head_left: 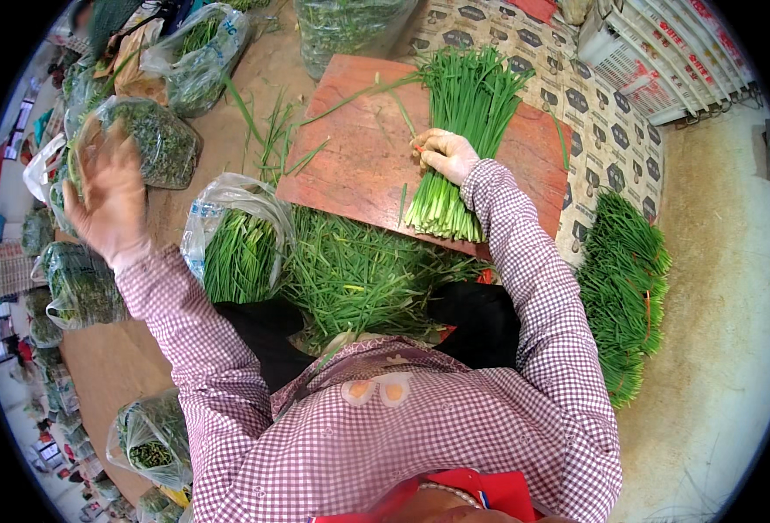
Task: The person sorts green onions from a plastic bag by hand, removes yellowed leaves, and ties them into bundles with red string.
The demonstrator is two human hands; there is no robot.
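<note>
1. We noted a thick bunch of long, flat green leaves with pale, whitish-green stalk ends (476, 96). It lay on a reddish-brown rectangular board (350, 148), cut-looking ends toward the wearer, leaf tips fanned past the far edge.
2. We saw the right hand (446, 155) across the bunch's middle, thumb and fingers pinching a small red strip (419, 149) at its left side; most of the strip was hidden.
3. We recorded the left hand (110, 187) raised well apart from the bunch, fingers spread, slightly blurred, with nothing visible in its grasp.
4. We observed stray leaves on the board and a loose heap of green leaves (359, 275) at its near edge. Beyond lay a brown floor (267, 74) and a beige sheet with dark hexagons (611, 144).
5. At right we logged green bunches with orange bands (624, 296) and, farther off, stacked white plastic crates (629, 74), contents unclear.
6. We found long green leaves in a clear plastic bag (215, 196) left of the heap, and small-leaved greens in another clear bag (165, 139) near the left hand.
</note>
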